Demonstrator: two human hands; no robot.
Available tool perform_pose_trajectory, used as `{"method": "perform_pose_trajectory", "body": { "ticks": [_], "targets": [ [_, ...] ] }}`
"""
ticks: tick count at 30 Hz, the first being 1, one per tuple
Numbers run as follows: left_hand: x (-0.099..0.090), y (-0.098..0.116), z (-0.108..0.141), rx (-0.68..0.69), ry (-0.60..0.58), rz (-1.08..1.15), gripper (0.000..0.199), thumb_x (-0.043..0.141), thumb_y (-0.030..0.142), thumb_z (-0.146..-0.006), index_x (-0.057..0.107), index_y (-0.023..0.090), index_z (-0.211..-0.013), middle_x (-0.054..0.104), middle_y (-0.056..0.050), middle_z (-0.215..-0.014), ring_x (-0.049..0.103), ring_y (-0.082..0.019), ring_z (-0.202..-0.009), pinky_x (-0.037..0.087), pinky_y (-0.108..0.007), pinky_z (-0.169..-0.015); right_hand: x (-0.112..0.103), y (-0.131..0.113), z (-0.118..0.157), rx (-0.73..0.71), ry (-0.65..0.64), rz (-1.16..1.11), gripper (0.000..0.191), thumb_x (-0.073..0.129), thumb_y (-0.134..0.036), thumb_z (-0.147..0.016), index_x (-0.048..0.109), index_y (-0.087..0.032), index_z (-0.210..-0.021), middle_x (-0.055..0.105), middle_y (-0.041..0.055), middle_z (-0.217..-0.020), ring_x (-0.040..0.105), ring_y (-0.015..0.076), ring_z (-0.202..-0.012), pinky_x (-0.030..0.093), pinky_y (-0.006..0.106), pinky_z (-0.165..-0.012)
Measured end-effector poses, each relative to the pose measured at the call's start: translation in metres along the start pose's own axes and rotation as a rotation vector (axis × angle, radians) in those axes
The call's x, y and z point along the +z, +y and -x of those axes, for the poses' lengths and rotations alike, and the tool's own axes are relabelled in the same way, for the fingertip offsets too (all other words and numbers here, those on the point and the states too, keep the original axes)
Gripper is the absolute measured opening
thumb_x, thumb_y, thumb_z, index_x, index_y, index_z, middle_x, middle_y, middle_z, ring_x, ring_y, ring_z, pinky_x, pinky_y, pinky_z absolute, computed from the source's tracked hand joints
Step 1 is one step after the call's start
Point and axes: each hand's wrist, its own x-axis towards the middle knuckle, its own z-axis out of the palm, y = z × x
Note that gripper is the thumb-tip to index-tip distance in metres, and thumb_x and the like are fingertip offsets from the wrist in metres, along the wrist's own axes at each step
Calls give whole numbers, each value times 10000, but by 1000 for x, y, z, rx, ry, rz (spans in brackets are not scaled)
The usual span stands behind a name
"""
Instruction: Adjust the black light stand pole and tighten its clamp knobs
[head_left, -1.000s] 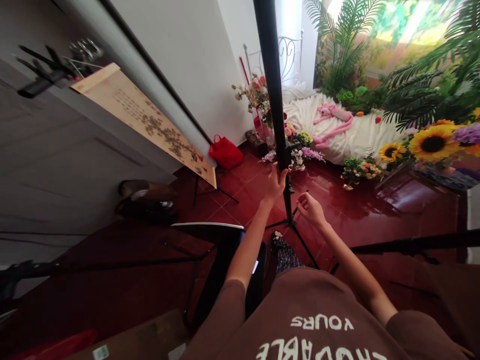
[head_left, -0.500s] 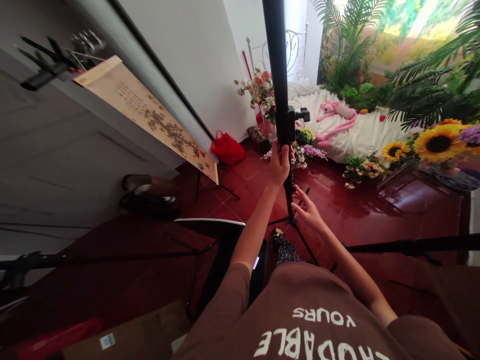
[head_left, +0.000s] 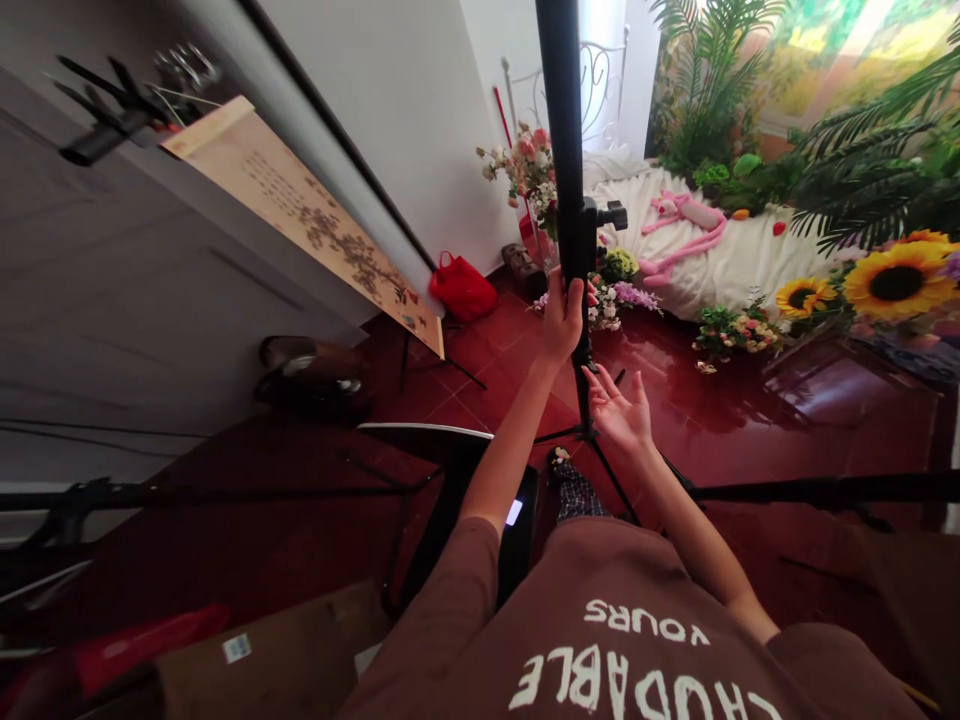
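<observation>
- Red glossy tiles (head_left: 750,420) run across the studio floor, and we take the black stand pole (head_left: 559,120) rising through the middle of our view as the landmark for everything else.
- Since a second ago, the clamp collar with its knob (head_left: 600,218) has climbed higher up the pole, which reads to us as the upper section being drawn out and the stand growing taller.
- Our left hand (head_left: 564,322) has travelled up with it: its fingers are wrapped closed around the pole just beneath the collar.
- Our right hand (head_left: 621,408), pinched near the thinner lower shaft a second back, has now fallen open, palm up and fingers spread, just right of the shaft and holding nothing.
- Below both hands, the stand's tripod legs (head_left: 600,460) splay on the tiles close to our feet.
- Left of the pole, a long painted scroll (head_left: 315,225) slants down on its own small stand, with a red bag (head_left: 463,287) against the white wall beside it.
- Behind the pole, a bunch of pink and white flowers (head_left: 525,165) stands near a white metal bedframe.
- Right of the pole, a white bedspread (head_left: 720,265) lies under a pink plush toy (head_left: 682,213), with sunflowers (head_left: 896,282) and palm fronds further right.
</observation>
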Motion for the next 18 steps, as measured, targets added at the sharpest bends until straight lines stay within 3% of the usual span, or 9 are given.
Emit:
{"method": "perform_pose_trajectory", "body": {
  "ticks": [4, 7, 9, 13, 16, 18],
  "targets": [
    [-1, 4, 4, -4, -6, -8, 422, 334, 615, -934, 503, 234, -999, 640, -39, -906, 648, -130, -754, 553, -300, -733, -7, 1, -3, -49, 55, 330, 479, 439, -569, -878, 588, -293, -1241, 603, 50, -1330, 620, 171, -928, 545, 283, -702],
    [-1, -5, 14, -49, -14, -49, 429, 339, 604, -939, 537, 228, -1002, 649, -37, -892, 642, -122, -781, 536, -277, -763, -10, -2, -6, -275, 149, 706, 469, 612, -475, -813, 602, -267, -1234, 593, 73, -1316, 615, 182, -947, 540, 272, -714],
    [-1, -18, 26, -89, -19, -65, 446, 344, 602, -939, 555, 218, -1021, 655, -43, -886, 636, -121, -787, 523, -268, -769, -9, -4, -8, -411, 142, 884, 428, 624, -450, -821, 634, -259, -1204, 527, 91, -1381, 614, 197, -995, 548, 290, -737],
    [-2, -46, 53, -188, -21, -96, 511, 324, 642, -923, 570, 202, -1004, 659, -61, -900, 623, -135, -781, 503, -278, -758, -5, 1, -11, -449, 18, 1054, 341, 496, -435, -912, 693, -260, -1129, 445, 89, -1458, 587, 235, -1161, 559, 337, -830],
    [-1, -60, 67, -229, -30, -107, 564, 294, 686, -902, 581, 202, -947, 661, -74, -915, 619, -148, -793, 497, -288, -756, -4, 8, -10, -459, 40, 1106, 397, 399, -438, -960, 652, -273, -1218, 452, 59, -1475, 509, 242, -1294, 471, 395, -1039],
    [0, -67, 72, -245, -25, -84, 587, 291, 708, -887, 581, 202, -953, 664, -82, -931, 628, -154, -817, 501, -292, -763, -4, 12, -9, -450, 68, 1148, 415, 382, -442, -967, 620, -286, -1269, 438, 35, -1496, 495, 247, -1316, 428, 411, -1093]
  ]
}}
